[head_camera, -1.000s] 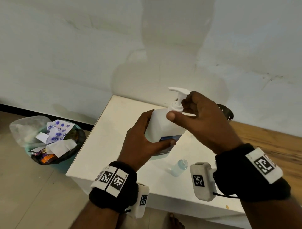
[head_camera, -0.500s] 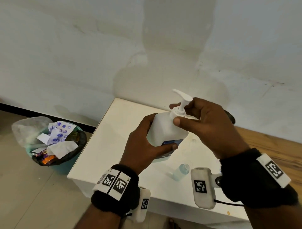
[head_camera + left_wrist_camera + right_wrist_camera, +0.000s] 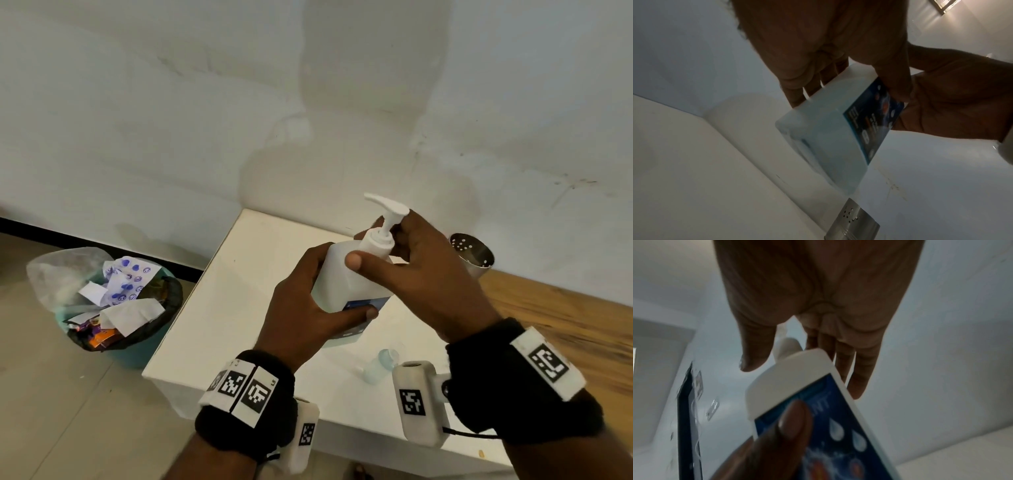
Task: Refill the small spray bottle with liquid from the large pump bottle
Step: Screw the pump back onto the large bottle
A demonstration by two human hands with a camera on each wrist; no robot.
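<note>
the left hand [image 3: 301, 308] grips the body of the large pump bottle [image 3: 346, 277], held tilted above the white counter [image 3: 239, 308]. the right hand [image 3: 421, 274] grasps the bottle's neck collar, thumb in front and fingers behind, below the pump head [image 3: 387, 205]. the small spray bottle [image 3: 380, 365] lies on the counter beneath the wrists. a perforated metal cup [image 3: 474, 255] stands behind the right hand.
</note>
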